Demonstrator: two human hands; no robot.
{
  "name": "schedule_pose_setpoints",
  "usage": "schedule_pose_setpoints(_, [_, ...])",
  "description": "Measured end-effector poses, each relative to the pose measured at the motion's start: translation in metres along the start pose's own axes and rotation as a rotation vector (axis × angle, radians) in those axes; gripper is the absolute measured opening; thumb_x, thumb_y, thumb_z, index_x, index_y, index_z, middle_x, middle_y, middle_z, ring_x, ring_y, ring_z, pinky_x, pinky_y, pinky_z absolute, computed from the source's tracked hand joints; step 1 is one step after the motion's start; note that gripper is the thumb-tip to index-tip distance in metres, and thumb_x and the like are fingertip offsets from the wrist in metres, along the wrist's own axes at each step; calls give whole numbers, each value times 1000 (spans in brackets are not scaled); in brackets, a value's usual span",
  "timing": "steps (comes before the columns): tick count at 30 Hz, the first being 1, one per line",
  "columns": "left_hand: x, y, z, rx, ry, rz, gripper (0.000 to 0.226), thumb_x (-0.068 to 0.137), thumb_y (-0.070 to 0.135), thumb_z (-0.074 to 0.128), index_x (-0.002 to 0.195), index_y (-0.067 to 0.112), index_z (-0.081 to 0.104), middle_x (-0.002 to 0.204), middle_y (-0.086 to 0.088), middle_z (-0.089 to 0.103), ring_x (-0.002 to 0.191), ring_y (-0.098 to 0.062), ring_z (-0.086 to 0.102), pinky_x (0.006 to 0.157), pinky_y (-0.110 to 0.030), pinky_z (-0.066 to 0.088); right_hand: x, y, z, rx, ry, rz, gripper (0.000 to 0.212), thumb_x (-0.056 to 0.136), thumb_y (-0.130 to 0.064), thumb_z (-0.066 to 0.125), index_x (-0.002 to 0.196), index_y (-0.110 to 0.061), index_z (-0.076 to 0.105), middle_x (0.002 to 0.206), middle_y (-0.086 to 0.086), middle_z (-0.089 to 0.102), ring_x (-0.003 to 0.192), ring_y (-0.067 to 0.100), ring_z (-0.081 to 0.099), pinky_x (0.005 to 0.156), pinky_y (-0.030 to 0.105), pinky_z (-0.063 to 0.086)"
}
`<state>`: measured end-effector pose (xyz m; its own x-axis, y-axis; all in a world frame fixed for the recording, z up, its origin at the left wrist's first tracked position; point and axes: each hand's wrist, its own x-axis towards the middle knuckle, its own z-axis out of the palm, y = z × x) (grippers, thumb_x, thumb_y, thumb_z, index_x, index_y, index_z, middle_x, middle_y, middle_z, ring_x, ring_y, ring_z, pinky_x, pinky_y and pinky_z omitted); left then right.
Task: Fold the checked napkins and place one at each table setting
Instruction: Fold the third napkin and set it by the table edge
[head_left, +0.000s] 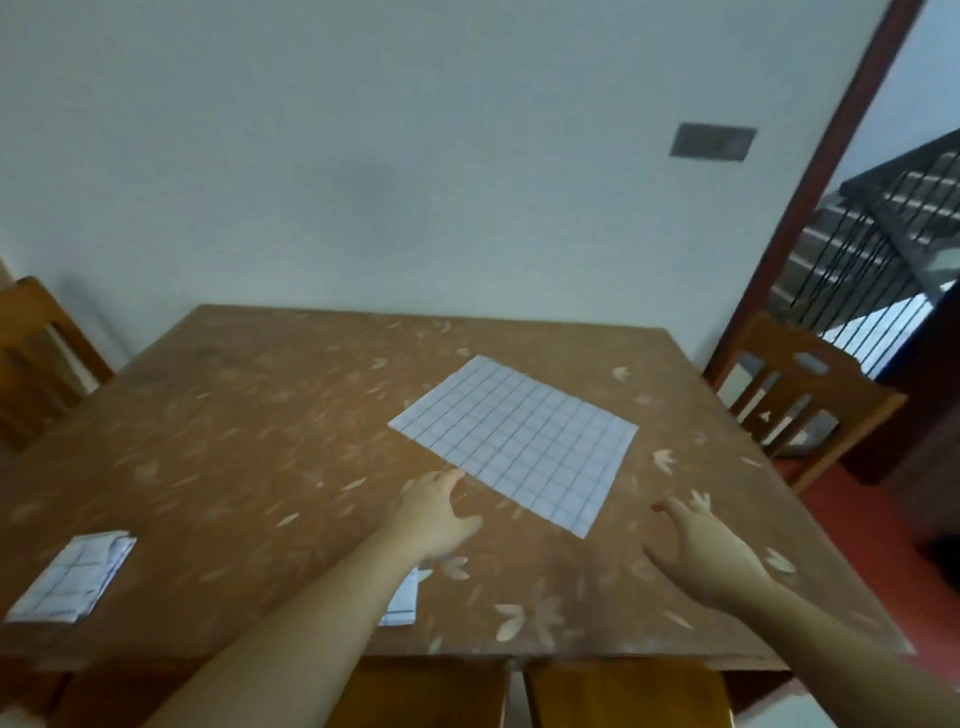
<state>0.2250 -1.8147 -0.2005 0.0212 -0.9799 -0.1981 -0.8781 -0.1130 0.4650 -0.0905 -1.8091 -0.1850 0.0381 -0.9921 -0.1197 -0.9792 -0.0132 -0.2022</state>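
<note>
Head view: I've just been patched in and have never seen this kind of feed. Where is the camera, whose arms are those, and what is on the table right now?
There is no machine here. The single picture comes from a wide-angle camera worn on a person's head, looking forward and down, so the two bare arms reaching in from the bottom are that person's own.

The left hand and the right hand are both open and hold nothing. They reach toward the open checked napkin, which lies flat and unfolded on the brown patterned table; the left fingertips are close to its near edge.

A folded checked napkin already lies at the near left of the table. A third checked cloth peeks out from under the left forearm, mostly hidden. Wooden chairs stand at both sides.
</note>
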Motion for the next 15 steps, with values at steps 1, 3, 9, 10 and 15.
schedule_pose_setpoints(1, [-2,17,3,-15,10,5,74,84,56,57,150,31,33,157,6,35,144,-23,33,114,-46,34,-4,19,-10,-6,20,-2,58,89,-49,61,140,-27,43,146,-1,46,120,15,57,91,29,52])
schedule_pose_setpoints(3, [-10,55,12,-50,37,7,73,85,57,58,149,28,37,156,4,37,143,-24,33,114,-46,34,-12,58,-27,-8,52,-23,60,89,-51,60,142,-28,41,144,-2,47,121,15,56,91,29,52])
schedule_pose_setpoints(9, [-37,166,59,-46,105,-46,71,78,54,59,143,33,42,150,6,44,130,-21,49,103,-44,45,-26,165,-58,26,94,-117,67,90,-57,55,146,-26,37,148,-1,44,127,17,52,98,34,50])
schedule_pose_setpoints(10, [-40,182,65,-42,105,-55,72,78,53,59,144,32,41,150,6,43,127,-21,52,102,-43,46,-27,175,-61,30,93,-141,68,89,-59,53,147,-26,36,149,-1,43,128,18,51,100,35,49])
schedule_pose_setpoints(15, [-39,228,79,-9,151,-120,71,83,51,59,147,32,36,156,6,36,125,-19,53,104,-43,43,2,189,-75,5,74,-281,72,90,-64,48,150,-28,31,152,-2,40,136,20,44,109,40,40])
